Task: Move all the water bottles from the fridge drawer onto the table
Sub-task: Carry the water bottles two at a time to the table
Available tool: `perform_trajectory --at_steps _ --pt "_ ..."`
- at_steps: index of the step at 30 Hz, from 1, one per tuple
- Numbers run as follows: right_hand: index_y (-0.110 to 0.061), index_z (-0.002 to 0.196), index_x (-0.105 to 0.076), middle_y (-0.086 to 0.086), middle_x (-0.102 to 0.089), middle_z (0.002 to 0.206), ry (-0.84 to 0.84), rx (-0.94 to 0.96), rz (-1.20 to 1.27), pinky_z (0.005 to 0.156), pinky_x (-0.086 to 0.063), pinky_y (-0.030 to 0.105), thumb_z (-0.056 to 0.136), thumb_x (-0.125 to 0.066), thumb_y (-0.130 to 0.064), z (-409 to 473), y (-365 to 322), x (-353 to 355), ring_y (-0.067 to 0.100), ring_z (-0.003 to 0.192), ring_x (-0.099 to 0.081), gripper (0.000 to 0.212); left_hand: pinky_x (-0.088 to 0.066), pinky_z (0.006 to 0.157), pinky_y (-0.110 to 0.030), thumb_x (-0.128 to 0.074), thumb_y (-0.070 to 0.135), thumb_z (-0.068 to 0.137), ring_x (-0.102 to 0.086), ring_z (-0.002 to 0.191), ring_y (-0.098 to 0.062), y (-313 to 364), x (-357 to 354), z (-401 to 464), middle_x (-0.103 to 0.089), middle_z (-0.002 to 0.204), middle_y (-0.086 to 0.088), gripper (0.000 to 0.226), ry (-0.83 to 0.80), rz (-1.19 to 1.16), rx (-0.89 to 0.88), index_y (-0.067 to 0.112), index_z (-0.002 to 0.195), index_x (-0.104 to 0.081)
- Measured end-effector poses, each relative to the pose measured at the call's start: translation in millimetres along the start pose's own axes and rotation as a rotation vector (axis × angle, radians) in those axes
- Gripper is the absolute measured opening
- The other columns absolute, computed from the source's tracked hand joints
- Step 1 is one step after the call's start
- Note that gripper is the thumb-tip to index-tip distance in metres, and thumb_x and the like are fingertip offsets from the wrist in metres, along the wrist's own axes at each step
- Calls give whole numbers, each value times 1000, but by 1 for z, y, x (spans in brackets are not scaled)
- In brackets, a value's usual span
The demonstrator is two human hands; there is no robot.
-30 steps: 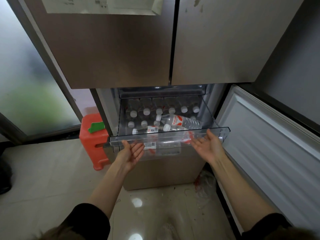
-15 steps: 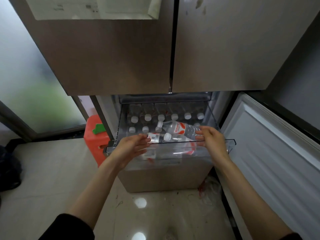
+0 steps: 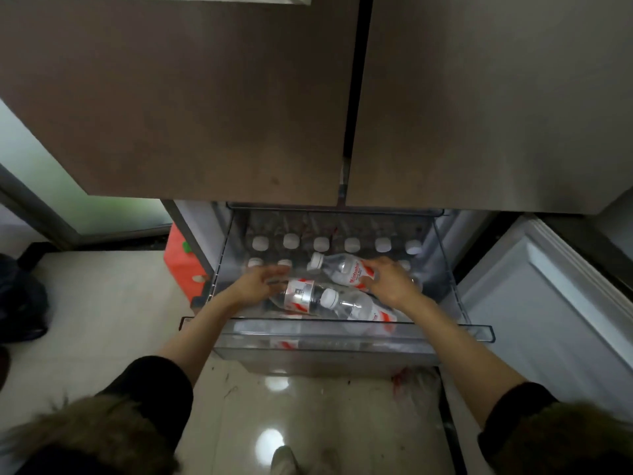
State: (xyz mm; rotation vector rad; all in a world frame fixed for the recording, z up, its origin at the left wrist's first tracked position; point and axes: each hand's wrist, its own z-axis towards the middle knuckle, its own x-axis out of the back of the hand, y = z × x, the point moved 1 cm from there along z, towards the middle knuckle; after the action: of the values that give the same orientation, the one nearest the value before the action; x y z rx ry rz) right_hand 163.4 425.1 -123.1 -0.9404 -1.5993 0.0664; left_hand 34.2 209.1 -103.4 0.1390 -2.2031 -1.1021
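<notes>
Now both hands inside drawer (image 3: 342, 332) rim: left hand (image 3: 255, 284) grips lying bottle (image 3: 301, 296), right hand (image 3: 388, 281) grips another bottle (image 3: 346, 269).

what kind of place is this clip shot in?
Probably a home kitchen. A multi-door fridge stands on a glossy tiled floor, its clear drawer pulled out and full of water bottles, with a frosted glass door at left.

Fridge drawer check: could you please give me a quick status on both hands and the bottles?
Left hand on a lying bottle. Right hand on another bottle. Drawer open, more bottles inside. Nothing blocking.
</notes>
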Motion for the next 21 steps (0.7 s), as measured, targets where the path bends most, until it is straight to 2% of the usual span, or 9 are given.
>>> perform_trajectory --at_steps 2,4,7,9,11,16,21 --pt "-19 128 -55 13 -53 123 7 23 -79 97 -42 38 89 -57 -26 11 0 0 31 114 -50 39 -33 88 -8 -57 4 88 -44 126 -20 -8 -1 13 -43 142 -9 52 -62 208 -41 10 137 -42" --pt "-18 127 -54 12 -52 125 -33 37 -114 97 -42 38 88 -59 -26 18 0 2 31 114 -51 40 -36 98 -20 -64 6 84 -46 125 -23 -13 -3 25 -45 141 -9 55 -132 344 -70 14 135 -45" --pt "-29 132 -43 6 -50 134 -123 32 -138 98 -43 42 83 -63 -39 26 3 0 28 117 -51 53 -39 104 -36 -71 33 78 -46 124 -22 -10 -8 37 -45 139 -1 65 -181 580 -128 26 136 -42" --pt "-32 131 -42 2 -53 131 -192 13 -127 97 -45 41 80 -64 -44 33 7 -2 24 113 -54 56 -37 105 -39 -70 46 75 -44 125 -23 -9 -10 43 -42 141 0 73 -196 702 -123 30 138 -36" --pt "-31 126 -46 -1 -58 125 -258 -3 -96 96 -46 39 79 -65 -45 37 8 2 20 107 -57 52 -37 105 -38 -70 49 73 -44 125 -22 -12 -9 50 -43 141 0 77 -231 711 -102 30 139 -34" --pt "-22 133 -40 2 -53 130 -396 -79 -65 104 -38 37 83 -66 -36 48 11 7 22 117 -51 57 -42 99 -33 -73 53 68 -53 115 -18 -17 2 57 -54 132 5 75 -268 619 -15 31 131 -40" --pt "-22 124 -44 -1 -55 119 -406 -114 -64 93 -41 31 79 -70 -37 55 13 7 18 106 -54 54 -39 100 -39 -73 57 64 -53 110 -15 -22 5 54 -56 125 7 74 -226 643 -26 29 126 -44"
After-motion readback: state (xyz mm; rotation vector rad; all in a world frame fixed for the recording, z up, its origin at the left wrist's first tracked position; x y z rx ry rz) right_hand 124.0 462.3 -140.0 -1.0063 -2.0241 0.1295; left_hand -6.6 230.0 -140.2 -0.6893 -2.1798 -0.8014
